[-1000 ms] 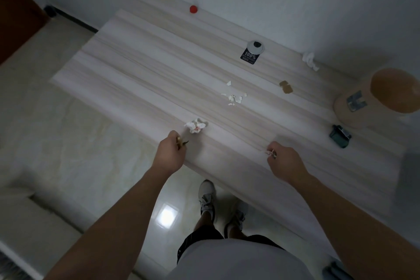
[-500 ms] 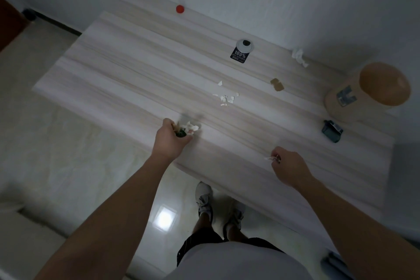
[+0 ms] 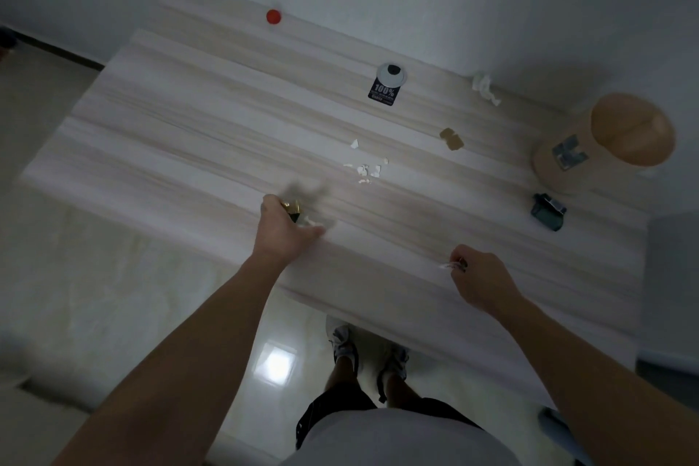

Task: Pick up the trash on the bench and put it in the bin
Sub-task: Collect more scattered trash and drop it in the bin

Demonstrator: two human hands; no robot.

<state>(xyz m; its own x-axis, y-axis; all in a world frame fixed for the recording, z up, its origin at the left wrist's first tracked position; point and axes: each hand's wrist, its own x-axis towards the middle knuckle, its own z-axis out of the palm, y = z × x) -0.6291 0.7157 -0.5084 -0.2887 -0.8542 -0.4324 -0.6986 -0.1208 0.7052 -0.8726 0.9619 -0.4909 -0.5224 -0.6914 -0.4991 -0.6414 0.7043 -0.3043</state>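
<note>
My left hand [image 3: 285, 229] rests on the pale wooden bench [image 3: 189, 117], closed over a crumpled white wrapper [image 3: 312, 221] and a gold-and-dark scrap [image 3: 291, 206]. Over the front edge my right hand [image 3: 478, 278] pinches a small clear scrap [image 3: 450, 266]. Several white paper bits [image 3: 365, 168] lie mid-bench. A tan scrap [image 3: 451, 139], a crumpled white tissue [image 3: 485, 88], a red cap [image 3: 273, 16] and a dark green packet [image 3: 547, 211] lie farther off. The tan domed bin [image 3: 601, 142] stands at the far right.
A white roll with a black label [image 3: 386, 83] stands near the wall. A grey surface [image 3: 669, 276] adjoins the bench on the right. My feet [image 3: 368, 348] stand on glossy floor tiles below the front edge.
My left hand moved forward onto the crumpled wrapper and closed over it. My right hand stayed closed on its scrap. The view shifted, so the bench sits lower and further right in the picture.
</note>
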